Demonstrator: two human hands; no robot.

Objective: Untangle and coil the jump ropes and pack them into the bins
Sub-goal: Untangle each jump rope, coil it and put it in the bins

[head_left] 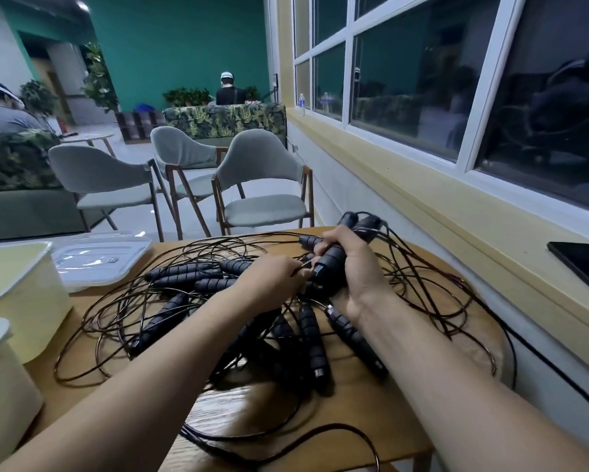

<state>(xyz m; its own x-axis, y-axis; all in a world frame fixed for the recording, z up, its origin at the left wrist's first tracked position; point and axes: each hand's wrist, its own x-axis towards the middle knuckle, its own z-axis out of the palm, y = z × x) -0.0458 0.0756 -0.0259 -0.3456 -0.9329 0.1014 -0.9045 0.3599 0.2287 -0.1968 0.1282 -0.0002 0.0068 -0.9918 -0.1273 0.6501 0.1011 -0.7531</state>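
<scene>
A tangle of black jump ropes [191,284] with ribbed black handles and thin dark cords covers the round wooden table [371,403]. My right hand [351,267] grips a bundle of black handles [334,257], held upright above the pile, with more handle ends sticking out past my fingers. My left hand [272,277] pinches a thin cord right beside that bundle. Two pale yellow bins [24,294] stand at the table's left edge, the nearer bin [0,386] partly cut off by the frame.
A clear plastic lid [99,264] lies behind the bins. A black phone [579,264] rests on the yellow window sill at right. Three grey chairs [262,185] stand beyond the table. Two people sit further back. One cord hangs off the table's right edge.
</scene>
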